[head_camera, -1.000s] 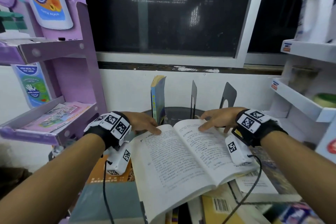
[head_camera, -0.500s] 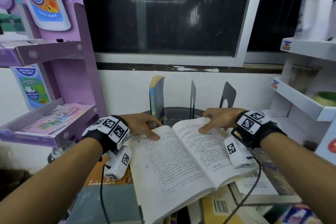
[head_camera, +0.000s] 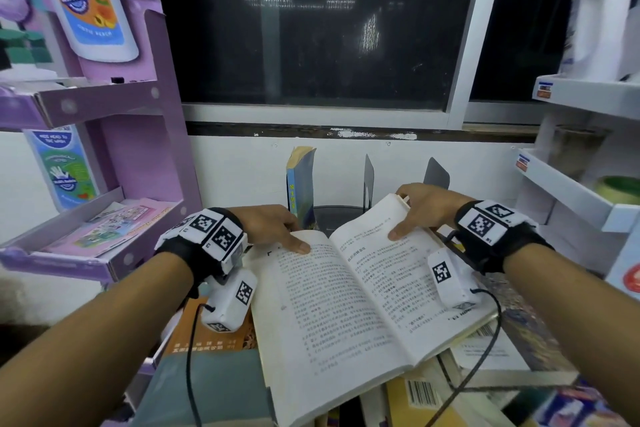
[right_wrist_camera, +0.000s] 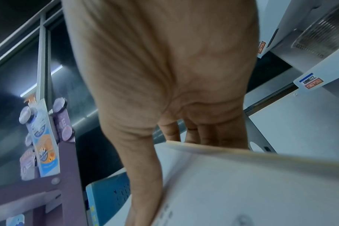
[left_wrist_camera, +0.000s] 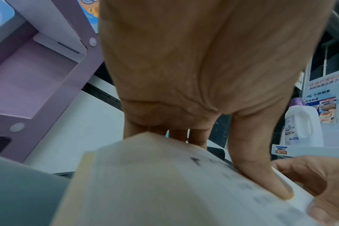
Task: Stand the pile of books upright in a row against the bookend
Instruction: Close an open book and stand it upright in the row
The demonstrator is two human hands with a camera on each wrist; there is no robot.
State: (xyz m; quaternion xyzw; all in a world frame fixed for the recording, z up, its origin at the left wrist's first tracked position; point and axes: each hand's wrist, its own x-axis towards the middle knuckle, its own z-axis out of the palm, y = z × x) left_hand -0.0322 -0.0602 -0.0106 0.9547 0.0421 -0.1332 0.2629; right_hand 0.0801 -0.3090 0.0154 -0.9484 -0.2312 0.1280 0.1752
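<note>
A white paperback lies open [head_camera: 346, 305] on top of the pile of books. My left hand [head_camera: 294, 236] pinches the top of its left half, thumb on the page [left_wrist_camera: 261, 175] and fingers behind the edge. My right hand [head_camera: 407, 215] grips the top of the right half [right_wrist_camera: 242, 183], thumb on the page and fingers behind, and this half is tilted up. Behind the hands a blue book [head_camera: 300, 184] stands upright at the left end of a dark metal bookend rack [head_camera: 369, 177]. A second divider [head_camera: 437, 174] rises behind my right hand.
Under the open book lie an orange book [head_camera: 214, 340], a grey book [head_camera: 207, 388] and a yellow book with a barcode [head_camera: 415, 395]. A purple display shelf [head_camera: 104, 107] stands close on the left. White shelves [head_camera: 571, 198] with bottles stand on the right. The wall and a window are just behind.
My right hand has gone from lying on the right page to gripping its top edge, and that half has lifted towards the middle. The left hand has hardly moved.
</note>
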